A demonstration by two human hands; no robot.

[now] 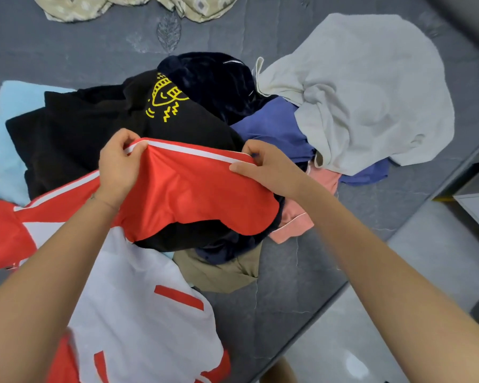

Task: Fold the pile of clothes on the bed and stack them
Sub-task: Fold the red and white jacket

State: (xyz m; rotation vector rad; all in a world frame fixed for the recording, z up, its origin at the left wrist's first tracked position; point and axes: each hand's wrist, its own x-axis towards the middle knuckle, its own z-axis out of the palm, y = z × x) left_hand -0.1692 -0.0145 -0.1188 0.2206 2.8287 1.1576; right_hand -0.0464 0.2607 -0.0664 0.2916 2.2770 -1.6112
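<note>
**Red-and-white garment held by its trimmed edge over the pile**

Head view, looking down at the bed.
- Both forearms reach in from the bottom of the frame. The left hand (pixel 119 164) pinches the white-trimmed edge of a red-and-white garment (pixel 194 194), thumb and fingers curled over the hem. The right hand (pixel 263 167) grips the same edge further along, fingers curled over the top and thumb lying against the red cloth.
- The trimmed edge is stretched between the two hands. It runs across the frame from left to right and slopes slightly down toward the right hand.
- The garment's long axis goes from that raised edge toward the lower left. The red panel sags below the hands, and the white body with red bars trails down to the frame's bottom edge, near the person.
- The garment hangs over the near side of the clothes pile on the grey bed (pixel 302 272).
- Pile, far to near: dark navy garment (pixel 213 78), black shirt with a yellow print (pixel 94 128), blue garment (pixel 277 128), pink garment (pixel 296 217), tan garment (pixel 224 269).
- An off-white cloth (pixel 371 92) is draped over the pile's right side.
- A light blue cloth (pixel 9 134) lies flat under the black shirt at the left.
- Patterned beige fabric (pixel 122 6) lies at the top edge, well apart from the pile.
- Pale floor (pixel 398 299) shows at the lower right, beyond the bed's edge.
</note>
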